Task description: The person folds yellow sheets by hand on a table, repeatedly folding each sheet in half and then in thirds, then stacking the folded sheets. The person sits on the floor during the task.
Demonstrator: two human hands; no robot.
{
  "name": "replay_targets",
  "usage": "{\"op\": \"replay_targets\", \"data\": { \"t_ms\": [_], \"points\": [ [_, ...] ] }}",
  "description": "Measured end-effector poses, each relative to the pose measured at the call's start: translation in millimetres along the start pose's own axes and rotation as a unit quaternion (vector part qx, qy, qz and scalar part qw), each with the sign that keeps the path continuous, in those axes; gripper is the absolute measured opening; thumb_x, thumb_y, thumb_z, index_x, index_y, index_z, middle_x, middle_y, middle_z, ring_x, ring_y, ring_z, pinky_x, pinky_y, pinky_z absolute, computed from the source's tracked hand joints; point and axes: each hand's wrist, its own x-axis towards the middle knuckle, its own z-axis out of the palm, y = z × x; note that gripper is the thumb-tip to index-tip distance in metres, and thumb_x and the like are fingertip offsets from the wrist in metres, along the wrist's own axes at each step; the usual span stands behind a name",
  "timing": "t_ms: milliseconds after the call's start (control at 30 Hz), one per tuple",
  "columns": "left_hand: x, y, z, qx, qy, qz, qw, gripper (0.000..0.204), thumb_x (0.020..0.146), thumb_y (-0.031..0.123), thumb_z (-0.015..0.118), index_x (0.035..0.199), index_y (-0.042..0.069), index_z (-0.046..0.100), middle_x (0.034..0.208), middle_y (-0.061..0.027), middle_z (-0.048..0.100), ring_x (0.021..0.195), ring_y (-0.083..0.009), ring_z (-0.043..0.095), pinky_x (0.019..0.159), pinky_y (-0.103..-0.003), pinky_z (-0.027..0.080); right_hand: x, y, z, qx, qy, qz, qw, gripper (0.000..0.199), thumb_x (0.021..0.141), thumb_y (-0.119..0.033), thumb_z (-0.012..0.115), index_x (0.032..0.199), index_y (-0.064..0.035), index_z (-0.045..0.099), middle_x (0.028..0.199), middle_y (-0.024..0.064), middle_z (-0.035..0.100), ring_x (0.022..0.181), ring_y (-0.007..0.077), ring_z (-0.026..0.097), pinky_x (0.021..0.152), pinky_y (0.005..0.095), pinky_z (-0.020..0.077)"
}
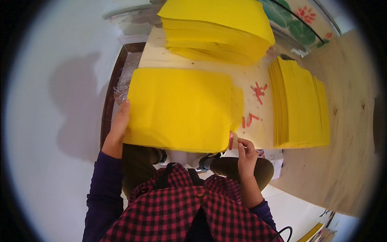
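**Pale wooden table (pixel 157 56) with yellow sheets (pixel 181 109) between two hands**

White wall (pixel 40 125) rises on the left, with a shadow across it. The yellow sheets lie flat at the table's near edge, just above the person's lap, probably to keep them within easy reach of both hands.

The left hand (pixel 118 129) is at their left edge, thumb along the rim, seemingly to steady them; its other fingers are hidden, so I cannot tell whether it is clamped on them. The right hand (pixel 246 158) is just off the near right corner, thumb and forefinger close to each other. Whether they meet or pinch anything, I cannot tell. A red strip (pixel 231 142) stands out at that corner, beside the fingertips.

More red strips (pixel 259 93) lie scattered to the right, perhaps left there to be handy. Beyond, a tall yellow stack (pixel 213 30) blocks the far side, and another yellow stack (pixel 304 105) bounds the right. On the left, clear plastic (pixel 130 72) fills a dark brown frame (pixel 108 113).
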Motion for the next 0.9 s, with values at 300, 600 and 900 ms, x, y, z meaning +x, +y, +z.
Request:
{"op": "replay_targets", "data": {
  "t_ms": [300,600,900],
  "points": [
    [-30.8,10.0,31.5,0.335,0.051,0.326,0.883,0.048,0.097,0.024,0.05,0.138,0.001,0.042,0.144,-0.0248,0.038,0.136,-0.0389,0.032,0.113,-0.041,0.024,-25.0,10.6,3.4,0.134,-0.025,0.073,0.988,0.011,0.093,-0.007,0.06,0.1,-0.0002,0.064,0.09,0.0004,0.063,0.082,0.0074,0.057,0.075,0.0221,0.0469],
    [-60.2,1.0,-2.4,0.289,0.1,0.331,0.893,0.016,0.092,0.008,0.052,0.104,0.001,0.059,0.106,-0.0158,0.059,0.101,-0.032,0.055,0.09,-0.039,0.043,5.4,-33.3,-2.7,0.046,-0.054,-0.135,0.988,0.01,0.088,-0.001,0.061,0.098,0.0,0.063,0.089,0.0097,0.063,0.077,0.0162,0.06,0.071,0.0252,0.0483],
    [-14.1,15.1,-23.3,0.393,-0.047,0.404,0.825,0.012,0.082,0.002,0.058,0.094,0.002,0.057,0.098,-0.0159,0.057,0.097,-0.0356,0.054,0.084,-0.04,0.043,74.0,-67.6,74.2,-0.143,-0.21,-0.226,0.94,0.023,0.08,-0.007,0.062,0.102,-0.0008,0.062,0.105,0.0184,0.06,0.104,0.0369,0.054,0.092,0.0415,0.0443]
  ]
}}
